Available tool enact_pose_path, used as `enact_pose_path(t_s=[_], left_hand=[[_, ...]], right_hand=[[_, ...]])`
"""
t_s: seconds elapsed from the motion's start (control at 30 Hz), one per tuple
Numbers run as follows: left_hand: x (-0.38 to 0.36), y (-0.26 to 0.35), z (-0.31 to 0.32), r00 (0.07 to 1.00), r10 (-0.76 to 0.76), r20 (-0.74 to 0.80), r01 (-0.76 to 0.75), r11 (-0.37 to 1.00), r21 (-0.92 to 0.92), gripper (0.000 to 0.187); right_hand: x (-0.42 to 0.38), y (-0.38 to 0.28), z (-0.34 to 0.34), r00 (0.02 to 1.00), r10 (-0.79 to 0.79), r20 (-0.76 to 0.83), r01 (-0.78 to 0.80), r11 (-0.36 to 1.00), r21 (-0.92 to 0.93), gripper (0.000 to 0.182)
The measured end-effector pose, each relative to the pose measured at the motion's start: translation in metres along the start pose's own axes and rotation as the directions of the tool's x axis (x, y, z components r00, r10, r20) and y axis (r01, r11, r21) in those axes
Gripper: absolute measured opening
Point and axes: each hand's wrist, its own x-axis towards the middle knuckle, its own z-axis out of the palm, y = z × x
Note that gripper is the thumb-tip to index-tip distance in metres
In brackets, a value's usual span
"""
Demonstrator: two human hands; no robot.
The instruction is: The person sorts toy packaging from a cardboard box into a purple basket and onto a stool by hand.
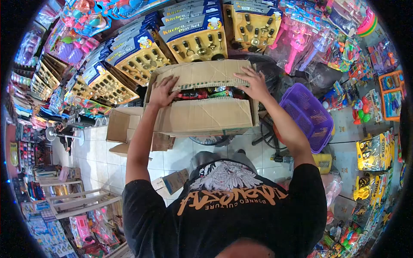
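Note:
A large brown cardboard box (204, 115) stands in front of me, its two long top flaps leaving a gap between them. Through the gap show red, green and dark packaged items (221, 92), too partly covered to name. My left hand (162, 91) lies on the left end of the far flap, fingers spread, touching the cardboard. On the right end of the same flap rests my right hand (253, 82), its fingers spread too. Neither hand is wrapped round anything.
Kitchen play sets (195, 38) hang beyond the box. A purple basket (306, 116) sits to the right, near a black wheeled base (266, 136). An open carton (122, 125) is at the left. Wooden racks (84, 200) stand lower left; a small box (174, 180) lies on the floor.

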Motion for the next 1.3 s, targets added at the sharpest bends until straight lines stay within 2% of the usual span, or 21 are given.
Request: enact_pose_path(t_s=[0.1, 0.17, 0.2, 0.23, 0.3, 0.33, 0.37, 0.43, 0.47, 0.5, 0.57, 0.67, 0.73, 0.87, 0.97, 1.03, 1.1, 1.17, 1.2, 1.23, 1.3], left_hand=[[0.003, -0.019, -0.019, 0.987, 0.105, -0.118, -0.092, 0.99, 0.108, 0.054], [0.005, -0.029, -0.036, 0.995, -0.08, 0.057, 0.082, 0.996, -0.037, 0.049], [0.009, -0.039, -0.04, 0.996, 0.013, -0.086, -0.02, 0.997, -0.08, 0.037], [0.015, -0.049, -0.044, 0.995, 0.033, -0.094, -0.041, 0.996, -0.082, 0.037], [0.025, -0.066, -0.056, 0.989, -0.136, -0.056, 0.112, 0.944, -0.311, 0.028], [0.032, -0.08, -0.054, 0.977, -0.115, -0.182, 0.05, 0.945, -0.324, 0.024], [0.042, -0.095, -0.053, 0.974, -0.107, -0.199, 0.035, 0.942, -0.334, 0.024], [0.055, -0.113, -0.053, 0.957, -0.283, -0.065, 0.158, 0.694, -0.702, 0.023], [0.062, -0.116, -0.047, 0.945, -0.227, -0.237, -0.068, 0.57, -0.819, 0.024], [0.072, -0.126, -0.032, 0.946, -0.227, -0.233, -0.072, 0.552, -0.831, 0.024], [0.098, -0.149, 0.001, 0.93, -0.309, -0.197, -0.098, 0.309, -0.946, 0.028], [0.11, -0.157, 0.024, 0.947, -0.306, -0.098, 0.005, 0.319, -0.948, 0.035], [0.114, -0.158, 0.039, 0.953, -0.303, 0.007, 0.08, 0.229, -0.97, 0.039], [0.119, -0.168, 0.055, 0.966, -0.251, 0.065, 0.129, 0.248, -0.96, 0.043], [0.111, -0.164, 0.054, 0.945, -0.321, 0.063, 0.144, 0.233, -0.962, 0.047], [0.101, -0.158, 0.051, 0.92, -0.357, -0.163, -0.042, 0.325, -0.945, 0.052], [0.081, -0.15, 0.048, 0.899, -0.386, -0.205, -0.104, 0.266, -0.958, 0.05], [0.055, -0.143, 0.032, 0.752, -0.278, -0.598, -0.206, 0.763, -0.613, 0.044], [0.028, -0.12, 0.002, 0.819, -0.312, -0.481, -0.154, 0.688, -0.709, 0.037], [0.006, -0.105, -0.008, 0.842, -0.276, -0.463, -0.181, 0.664, -0.726, 0.033], [-0.031, -0.086, -0.017, 0.977, -0.148, -0.153, -0.095, 0.34, -0.935, 0.032]], right_hand=[[0.017, 0.006, -0.007, 0.997, -0.032, -0.074, 0.036, 0.998, 0.056, 0.039], [0.027, 0.0, -0.024, 0.993, -0.057, -0.107, 0.066, 0.994, 0.085, 0.036], [0.037, 0.002, -0.025, 0.961, -0.153, -0.232, 0.185, 0.975, 0.124, 0.031], [0.043, 0.004, -0.026, 0.959, -0.144, -0.243, 0.175, 0.978, 0.109, 0.031], [0.054, 0.003, -0.033, 0.967, 0.243, -0.07, -0.193, 0.889, 0.416, 0.024], [0.061, 0.014, -0.024, 0.964, 0.188, -0.188, -0.089, 0.894, 0.44, 0.026], [0.072, 0.026, -0.015, 0.962, 0.184, -0.2, -0.085, 0.903, 0.421, 0.026], [0.087, 0.039, -0.003, 0.911, 0.334, -0.24, -0.075, 0.709, 0.701, 0.032], [0.091, 0.042, -0.001, 0.869, 0.405, -0.285, -0.125, 0.738, 0.664, 0.041], [0.094, 0.041, 0.002, 0.869, 0.407, -0.282, -0.139, 0.747, 0.65, 0.041], [0.102, 0.043, 0.017, 0.719, 0.584, -0.376, -0.267, 0.732, 0.627, 0.049], [0.097, 0.092, 0.057, 0.714, 0.566, -0.412, -0.288, 0.774, 0.564, 0.057], [0.086, 0.077, 0.052, 0.722, 0.581, -0.377, -0.406, 0.796, 0.448, 0.058], [0.08, 0.043, 0.036, 0.799, 0.475, -0.37, -0.408, 0.879, 0.247, 0.054], [0.077, 0.006, 0.022, 0.807, 0.47, -0.357, -0.424, 0.883, 0.202, 0.052], [0.074, -0.01, 0.018, 0.83, 0.254, -0.497, -0.33, 0.941, -0.07, 0.049], [0.065, -0.036, 0.016, 0.852, 0.258, -0.455, -0.322, 0.944, -0.069, 0.047], [0.049, -0.066, 0.009, 0.871, 0.253, -0.421, -0.304, 0.951, -0.059, 0.046], [0.036, -0.081, 0.004, 0.931, 0.297, -0.212, -0.289, 0.955, 0.07, 0.044], [0.027, -0.093, 0.0, 0.955, 0.296, 0.007, -0.291, 0.936, 0.199, 0.043], [0.011, -0.11, -0.006, 0.94, 0.323, 0.105, -0.339, 0.913, 0.226, 0.049]])
